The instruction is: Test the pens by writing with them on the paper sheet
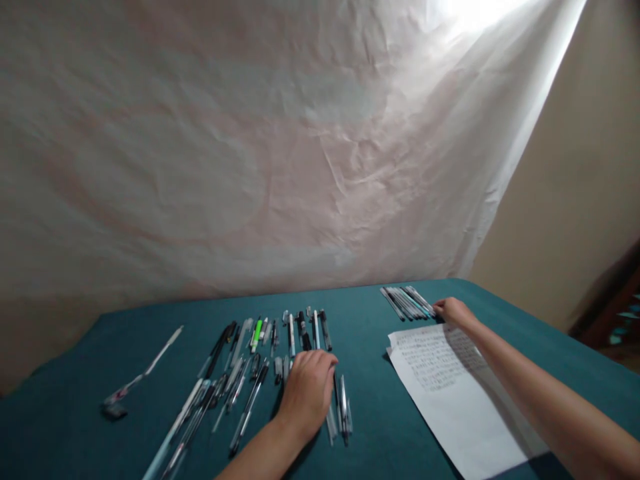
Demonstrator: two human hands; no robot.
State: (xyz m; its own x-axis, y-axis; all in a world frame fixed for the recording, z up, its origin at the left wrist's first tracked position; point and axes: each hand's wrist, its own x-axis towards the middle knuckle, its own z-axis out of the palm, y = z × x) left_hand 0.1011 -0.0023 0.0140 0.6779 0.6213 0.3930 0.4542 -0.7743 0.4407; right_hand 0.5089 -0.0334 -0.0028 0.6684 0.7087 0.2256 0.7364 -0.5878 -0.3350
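Note:
My left hand (pixel 309 385) rests low over the middle group of pens, its back toward me. Its fingers curl down and away, so what they touch is hidden. Clear pen parts (pixel 343 407) lie just right of it, and a dark-tipped clear pen (pixel 250 408) lies to its left. My right hand (pixel 451 311) reaches far out past the paper, fingers pinched together at the right end of a neat row of thin pen refills (pixel 407 303). Whatever is between those fingertips is too small to make out.
Handwritten sheets of paper (pixel 465 413) lie under my right forearm. Several pens and caps, one a bright green highlighter (pixel 257 335), spread across the green tablecloth (pixel 370 373). A thin white stick-like item with a dark end (pixel 150 369) lies far left. A pale sheet (pixel 300 167) hangs behind.

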